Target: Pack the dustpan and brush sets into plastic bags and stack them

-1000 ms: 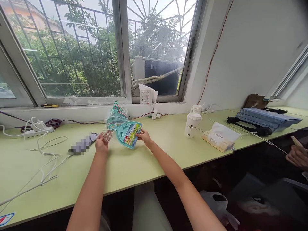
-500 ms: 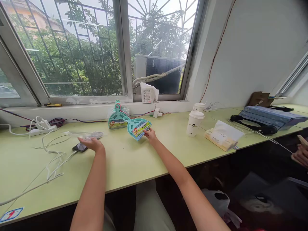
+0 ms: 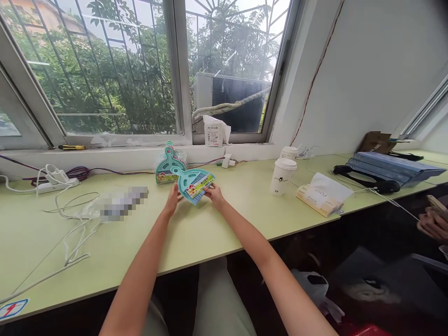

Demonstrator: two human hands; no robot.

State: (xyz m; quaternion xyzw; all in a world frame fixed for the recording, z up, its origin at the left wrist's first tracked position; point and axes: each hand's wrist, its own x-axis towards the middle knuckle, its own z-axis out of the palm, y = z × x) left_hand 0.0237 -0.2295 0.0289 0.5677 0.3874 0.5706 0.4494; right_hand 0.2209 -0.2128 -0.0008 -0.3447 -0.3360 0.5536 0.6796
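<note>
Right hand (image 3: pixel 214 194): my fingers grip teal dustpan (image 3: pixel 187 176), right edge.
Left hand (image 3: pixel 171 201): at its left edge, can't tell if gripping.
Dustpan stack (image 3: pixel 170 163): just behind.

The scene is recorded by one head-worn camera, positioned above the near edge of the flat pale-green tabletop (image 3: pixel 206 238) and directed forward and down. The bare left hand (image 3: pixel 171 200) and bare right hand (image 3: pixel 214 195) are framed near the centre, at arm's reach. The grey metal-framed glass window (image 3: pixel 180 74) is faced beyond the tabletop. The plain white wall (image 3: pixel 371 84) is viewed obliquely at frame right. A broad field is covered.
</note>
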